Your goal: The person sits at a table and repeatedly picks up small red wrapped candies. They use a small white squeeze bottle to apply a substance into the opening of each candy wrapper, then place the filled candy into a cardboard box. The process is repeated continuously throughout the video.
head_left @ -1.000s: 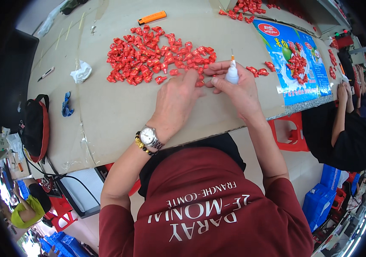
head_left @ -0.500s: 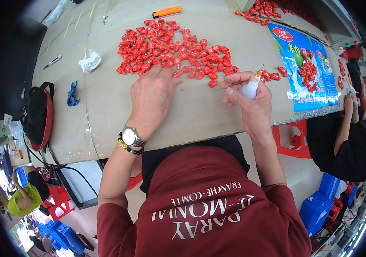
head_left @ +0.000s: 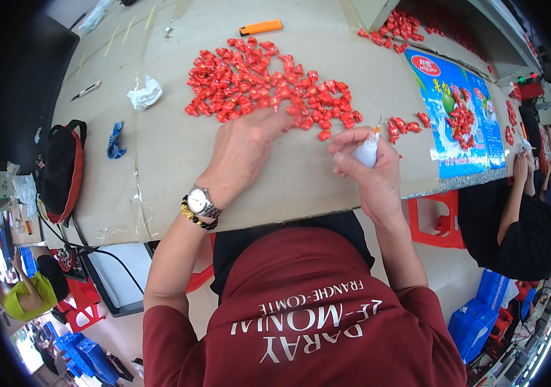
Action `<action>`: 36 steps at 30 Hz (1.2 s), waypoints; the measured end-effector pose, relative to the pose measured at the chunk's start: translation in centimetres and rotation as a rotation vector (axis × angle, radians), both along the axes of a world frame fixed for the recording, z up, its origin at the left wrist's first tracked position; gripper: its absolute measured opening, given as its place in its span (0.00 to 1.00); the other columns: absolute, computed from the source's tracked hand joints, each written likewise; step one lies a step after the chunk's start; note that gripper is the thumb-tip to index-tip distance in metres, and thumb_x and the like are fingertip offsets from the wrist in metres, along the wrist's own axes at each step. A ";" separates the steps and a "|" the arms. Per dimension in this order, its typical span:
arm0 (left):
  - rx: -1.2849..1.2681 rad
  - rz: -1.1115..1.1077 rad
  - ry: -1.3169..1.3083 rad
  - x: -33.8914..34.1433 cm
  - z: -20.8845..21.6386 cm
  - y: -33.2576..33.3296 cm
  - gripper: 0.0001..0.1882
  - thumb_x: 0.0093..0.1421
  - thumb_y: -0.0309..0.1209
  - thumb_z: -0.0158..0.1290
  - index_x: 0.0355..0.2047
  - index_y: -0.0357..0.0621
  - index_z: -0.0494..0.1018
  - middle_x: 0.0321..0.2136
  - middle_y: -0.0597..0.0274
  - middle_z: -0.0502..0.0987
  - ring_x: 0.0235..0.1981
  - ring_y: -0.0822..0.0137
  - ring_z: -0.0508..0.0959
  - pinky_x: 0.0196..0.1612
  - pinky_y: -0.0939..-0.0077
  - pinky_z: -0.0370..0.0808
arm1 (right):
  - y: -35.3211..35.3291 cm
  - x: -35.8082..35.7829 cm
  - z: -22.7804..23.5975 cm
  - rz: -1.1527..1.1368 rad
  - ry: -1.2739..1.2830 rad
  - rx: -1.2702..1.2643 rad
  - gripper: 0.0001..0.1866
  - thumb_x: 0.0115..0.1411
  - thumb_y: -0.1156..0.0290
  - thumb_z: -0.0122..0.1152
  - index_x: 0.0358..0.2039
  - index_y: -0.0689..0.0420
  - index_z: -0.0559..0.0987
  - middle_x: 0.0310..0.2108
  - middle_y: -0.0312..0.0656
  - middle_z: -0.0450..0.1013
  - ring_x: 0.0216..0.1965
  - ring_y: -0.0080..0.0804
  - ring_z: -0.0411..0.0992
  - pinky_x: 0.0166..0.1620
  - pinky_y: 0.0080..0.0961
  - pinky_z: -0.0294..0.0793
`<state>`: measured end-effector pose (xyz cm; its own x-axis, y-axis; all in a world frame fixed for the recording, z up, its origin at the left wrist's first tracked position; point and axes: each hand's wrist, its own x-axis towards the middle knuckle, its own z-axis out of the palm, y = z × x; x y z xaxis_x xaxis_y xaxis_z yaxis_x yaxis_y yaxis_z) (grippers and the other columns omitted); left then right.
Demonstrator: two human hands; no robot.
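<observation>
A large heap of small glossy red pieces [head_left: 243, 80] lies spread on the table. My left hand [head_left: 243, 145] is at its near edge, back upward, with fingers held together and bent in among the pieces. Its fingertips are partly hidden, so any piece between them cannot be made out. A watch and a beaded bracelet are on that wrist. In my right hand [head_left: 378, 174], held just off the heap's near right side, is a small white squeeze bottle [head_left: 366, 153]. Its orange collar and thin needle tip point up and away from me.
Beyond the heap lies an orange box-cutter-like item [head_left: 261, 28]. A crumpled tissue [head_left: 145, 94], a pen [head_left: 87, 90] and a blue strip [head_left: 115, 140] are to the left, by a black-red bag [head_left: 63, 171]. A blue printed sheet [head_left: 446, 155] bears more red pieces. Co-workers sit both sides.
My right hand has come a little left with the bottle, closer to my left hand. My left fingers have shifted slightly right along the heap's near edge. The whole view has tilted slightly.
</observation>
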<state>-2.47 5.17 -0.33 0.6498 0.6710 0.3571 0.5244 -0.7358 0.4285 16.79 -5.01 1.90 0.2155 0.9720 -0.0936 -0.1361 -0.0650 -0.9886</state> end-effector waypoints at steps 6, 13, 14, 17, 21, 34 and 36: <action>0.033 -0.057 0.200 0.0 2.2 -0.3 0.08 0.52 0.26 0.55 0.34 0.46 0.71 0.26 0.60 0.74 0.26 0.59 0.76 0.24 0.67 0.70 | -0.2 0.1 0.4 0.017 -0.009 -0.025 0.13 0.50 0.84 0.58 0.38 0.62 0.75 0.36 0.37 0.75 0.31 0.17 0.71 0.34 0.16 0.72; 0.153 0.058 0.087 -1.6 3.4 -0.6 0.16 0.55 0.35 0.55 0.42 0.42 0.70 0.40 0.53 0.73 0.45 0.51 0.71 0.42 0.60 0.69 | -0.5 0.3 0.1 -0.007 -0.015 -0.013 0.12 0.51 0.83 0.60 0.38 0.61 0.74 0.31 0.40 0.74 0.27 0.18 0.70 0.31 0.15 0.69; 0.231 0.135 0.093 -1.9 3.2 0.5 0.20 0.56 0.38 0.53 0.45 0.42 0.69 0.44 0.52 0.71 0.49 0.49 0.68 0.46 0.59 0.66 | -0.5 0.2 0.1 0.001 -0.015 -0.015 0.12 0.51 0.83 0.60 0.38 0.61 0.74 0.31 0.40 0.74 0.27 0.18 0.70 0.31 0.15 0.69; 0.350 0.291 0.158 -2.6 0.8 5.4 0.28 0.59 0.46 0.48 0.54 0.41 0.65 0.54 0.48 0.66 0.60 0.47 0.57 0.58 0.55 0.57 | -0.5 -0.3 -0.2 0.032 -0.003 -0.011 0.12 0.51 0.83 0.60 0.37 0.61 0.74 0.31 0.40 0.74 0.27 0.18 0.70 0.31 0.15 0.70; 0.271 0.258 0.353 -3.2 -0.3 7.6 0.32 0.63 0.53 0.39 0.61 0.48 0.58 0.59 0.49 0.61 0.65 0.47 0.49 0.64 0.55 0.49 | -0.8 -0.6 0.0 0.051 0.014 -0.010 0.12 0.51 0.83 0.60 0.37 0.61 0.73 0.31 0.40 0.74 0.27 0.18 0.70 0.31 0.16 0.70; 0.178 0.197 0.399 -4.9 1.0 1.8 0.33 0.60 0.56 0.39 0.62 0.58 0.56 0.60 0.52 0.58 0.65 0.46 0.48 0.64 0.49 0.46 | -0.7 -0.4 0.2 0.035 0.010 -0.011 0.13 0.50 0.84 0.59 0.38 0.62 0.74 0.31 0.38 0.74 0.29 0.17 0.70 0.33 0.16 0.71; 0.188 0.210 0.377 -4.9 0.8 1.3 0.35 0.57 0.59 0.43 0.61 0.59 0.58 0.59 0.55 0.59 0.64 0.44 0.49 0.62 0.43 0.47 | -0.6 -0.5 0.2 0.042 0.004 -0.003 0.13 0.50 0.84 0.59 0.38 0.62 0.74 0.31 0.38 0.74 0.29 0.17 0.70 0.33 0.16 0.72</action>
<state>-7.36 6.50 0.46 0.6142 0.7482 0.2509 0.7639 -0.6435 0.0489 16.33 -5.65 2.12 0.1745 0.9799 -0.0968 -0.1367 -0.0733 -0.9879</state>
